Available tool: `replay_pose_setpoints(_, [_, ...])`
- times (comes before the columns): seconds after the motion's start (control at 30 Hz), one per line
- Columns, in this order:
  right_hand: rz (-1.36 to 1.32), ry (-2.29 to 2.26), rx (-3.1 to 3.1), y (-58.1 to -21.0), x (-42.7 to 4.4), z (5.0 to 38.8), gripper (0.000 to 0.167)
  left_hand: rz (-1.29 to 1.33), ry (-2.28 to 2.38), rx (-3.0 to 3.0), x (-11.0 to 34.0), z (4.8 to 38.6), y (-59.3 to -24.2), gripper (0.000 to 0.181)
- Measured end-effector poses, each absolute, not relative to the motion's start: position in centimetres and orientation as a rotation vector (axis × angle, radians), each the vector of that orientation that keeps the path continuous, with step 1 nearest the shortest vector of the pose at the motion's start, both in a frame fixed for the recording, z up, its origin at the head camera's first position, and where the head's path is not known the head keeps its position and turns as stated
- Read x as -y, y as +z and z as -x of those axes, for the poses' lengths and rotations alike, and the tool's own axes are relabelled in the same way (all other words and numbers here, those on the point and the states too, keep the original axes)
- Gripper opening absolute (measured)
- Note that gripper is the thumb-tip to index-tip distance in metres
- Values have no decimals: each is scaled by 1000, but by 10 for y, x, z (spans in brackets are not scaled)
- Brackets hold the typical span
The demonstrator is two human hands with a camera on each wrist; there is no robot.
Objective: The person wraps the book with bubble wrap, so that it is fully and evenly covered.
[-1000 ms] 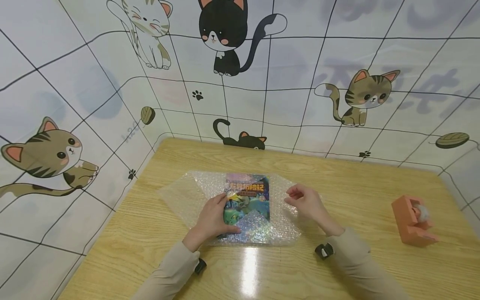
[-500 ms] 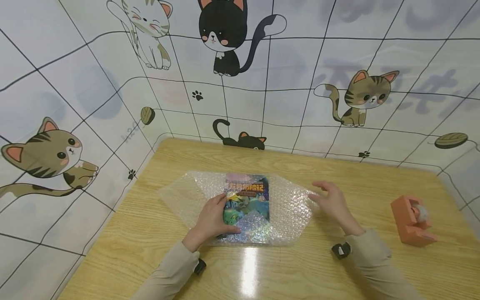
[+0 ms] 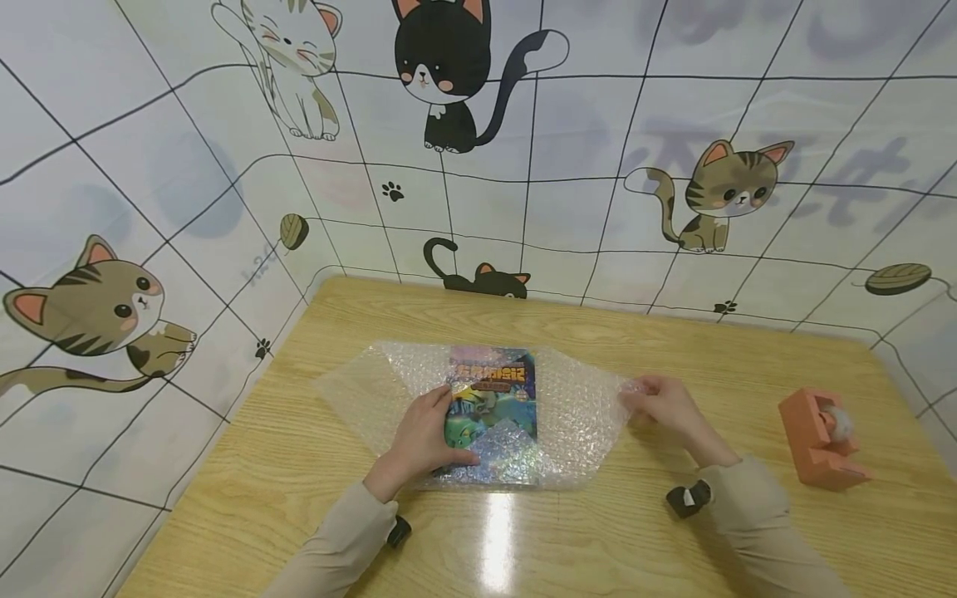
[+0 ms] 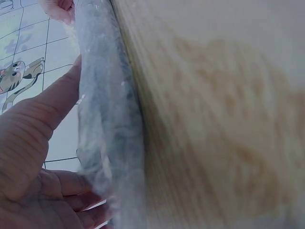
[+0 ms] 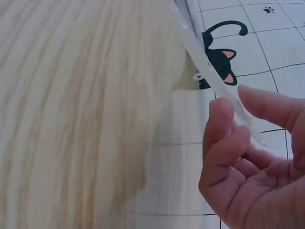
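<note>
A colourful book [image 3: 514, 407] lies on a clear sheet of bubble wrap [image 3: 571, 415], a folded flap covering its lower part. My left hand [image 3: 420, 436] rests on the book's left side, thumb and fingers spread and pressing it down. In the left wrist view the thumb [image 4: 59, 95] lies along the top of the wrapped edge. My right hand [image 3: 669, 407] pinches the wrap's right corner between thumb and fingers. Seen from the right wrist, a thin strip of the wrap [image 5: 209, 71] runs into the right hand [image 5: 257, 162].
An orange tape dispenser [image 3: 815, 448] with a roll of tape stands at the right of the wooden table [image 3: 718, 357]. Behind the table is a wall covering [image 3: 583, 208] printed with cats and grid lines.
My right hand has moved right, from above the wrap to its right corner, and now pinches it. The wrap's right side has unfolded outward. The left hand stays on the book.
</note>
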State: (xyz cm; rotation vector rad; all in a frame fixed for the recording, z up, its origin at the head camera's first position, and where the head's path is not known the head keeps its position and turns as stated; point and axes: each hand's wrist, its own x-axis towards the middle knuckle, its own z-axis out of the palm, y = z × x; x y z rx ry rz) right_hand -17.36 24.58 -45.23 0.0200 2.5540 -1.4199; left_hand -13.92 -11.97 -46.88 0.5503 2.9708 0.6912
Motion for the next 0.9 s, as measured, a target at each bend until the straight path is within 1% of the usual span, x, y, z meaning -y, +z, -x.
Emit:
replay_pose_setpoints(0.1, [-34,-1496,-2406,-451,-245,173,32,-545,693,-2966,120,139,-469,106])
replay_pose_setpoints(0.2, [5,-1545,-2356,-445,-238,168,32,-539,698,-2961,119,139,-469,107])
replay_pose_setpoints(0.33, [95,-1607,-2398,-429,-217,159,33,-535,705,-2960,119,139,-469,107])
replay_pose_setpoints(0.47, [215,-1627,-2518,-418,-192,155,23,-546,694,-2969,119,138,-469,107])
replay_pose_setpoints(0.63, [356,-1571,-2731,-416,-160,157,14,-538,687,-2963,119,138,-468,107])
replay_pose_setpoints(0.8, [611,-1557,-2915,-418,-125,159,15,-528,678,-2965,119,138,-469,107])
replay_pose_setpoints(0.9, [702,-1537,-2946,-421,-104,161,14,-528,676,-2974,120,139,-470,106])
